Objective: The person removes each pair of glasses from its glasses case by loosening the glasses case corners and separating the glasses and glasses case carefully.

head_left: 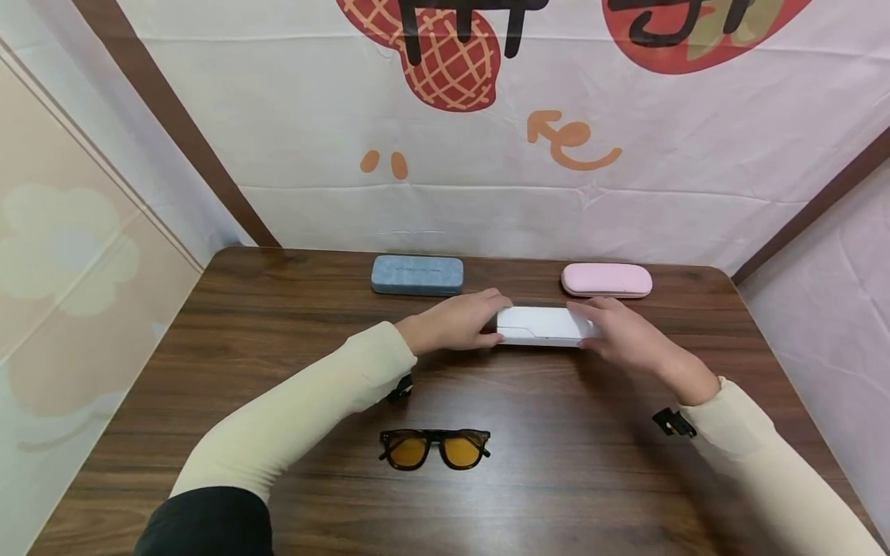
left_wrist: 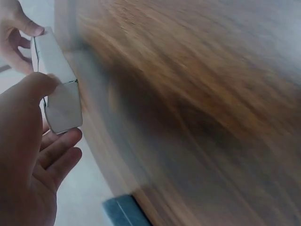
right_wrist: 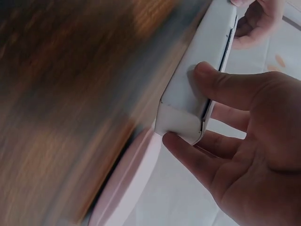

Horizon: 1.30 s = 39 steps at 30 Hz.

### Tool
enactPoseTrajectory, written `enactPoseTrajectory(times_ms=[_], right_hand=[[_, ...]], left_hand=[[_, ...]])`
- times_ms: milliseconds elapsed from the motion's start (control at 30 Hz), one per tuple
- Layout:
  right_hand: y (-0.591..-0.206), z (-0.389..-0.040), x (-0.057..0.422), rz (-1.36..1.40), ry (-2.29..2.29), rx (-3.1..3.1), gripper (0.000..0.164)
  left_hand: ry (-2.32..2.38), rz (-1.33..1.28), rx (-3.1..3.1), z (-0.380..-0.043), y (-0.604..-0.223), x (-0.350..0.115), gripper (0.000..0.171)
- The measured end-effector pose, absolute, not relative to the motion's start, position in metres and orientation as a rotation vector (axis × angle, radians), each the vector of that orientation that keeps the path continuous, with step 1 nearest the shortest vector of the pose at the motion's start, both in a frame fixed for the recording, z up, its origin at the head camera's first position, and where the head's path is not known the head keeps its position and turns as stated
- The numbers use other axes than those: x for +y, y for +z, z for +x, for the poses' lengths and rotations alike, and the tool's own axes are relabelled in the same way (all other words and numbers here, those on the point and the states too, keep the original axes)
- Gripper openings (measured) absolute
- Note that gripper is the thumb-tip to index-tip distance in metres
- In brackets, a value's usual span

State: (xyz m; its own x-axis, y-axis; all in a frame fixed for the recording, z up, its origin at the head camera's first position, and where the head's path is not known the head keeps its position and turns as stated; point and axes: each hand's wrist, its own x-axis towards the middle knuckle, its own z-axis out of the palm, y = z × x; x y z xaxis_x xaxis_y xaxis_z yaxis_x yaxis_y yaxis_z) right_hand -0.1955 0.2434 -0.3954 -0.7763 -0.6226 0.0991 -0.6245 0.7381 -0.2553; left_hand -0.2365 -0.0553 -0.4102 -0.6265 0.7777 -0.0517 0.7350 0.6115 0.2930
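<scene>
Between the two hands is a white glasses case (head_left: 542, 326), a long box with a seam along its front. My left hand (head_left: 462, 320) grips its left end, thumb on the near side and fingers behind. At the right end my right hand (head_left: 622, 332) holds it the same way; in the right wrist view the thumb lies on the case's side and a fingertip touches its end face. The lid looks closed. Nearer to me, a pair of sunglasses (head_left: 435, 449) with black frame and amber lenses lies on the table.
Along the back edge of the brown wooden table (head_left: 306, 309) lie a blue glasses case (head_left: 417, 276), behind the left hand, and a pink glasses case (head_left: 606, 279), behind the right hand. A white printed cloth (head_left: 487, 208) hangs behind the table.
</scene>
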Motion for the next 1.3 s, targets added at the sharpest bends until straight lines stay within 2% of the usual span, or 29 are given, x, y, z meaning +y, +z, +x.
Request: enactPoseTrajectory(times_ms=[700, 1300], right_hand=[[-0.422, -0.213, 0.198, 1.109, 0.506, -2.869, 0.059], [-0.431, -0.208, 0.187, 1.024, 0.496, -2.959, 0.063]], left_hand=[[0.63, 1.148, 2.668, -0.24, -0.431, -0.111, 0.051], [0.703, 1.079, 2.667, -0.238, -0.445, -0.121, 0.052]])
